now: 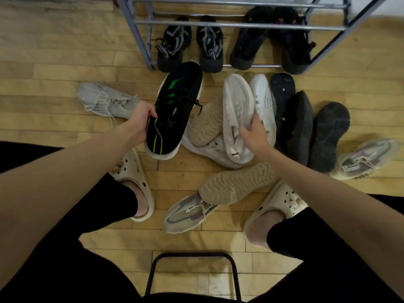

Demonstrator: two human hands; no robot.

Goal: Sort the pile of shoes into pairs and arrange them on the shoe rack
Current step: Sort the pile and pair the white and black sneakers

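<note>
Holding a black shoe (175, 110) by its collar, left hand (142, 119) in closed grip; right hand (254, 134), fingers spread, rests on a white shoe (238, 119) just right of it.

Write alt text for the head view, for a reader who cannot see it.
Seen from above, the left hand grips a black sneaker with green accents while the right hand rests on an upturned white sneaker in a floor pile. Two dark pairs already sit on the shoe rack.

Black sneaker (175, 110) green-striped, white-soled; clogs (135, 178) cream; rack (218, 25) grey.
</note>
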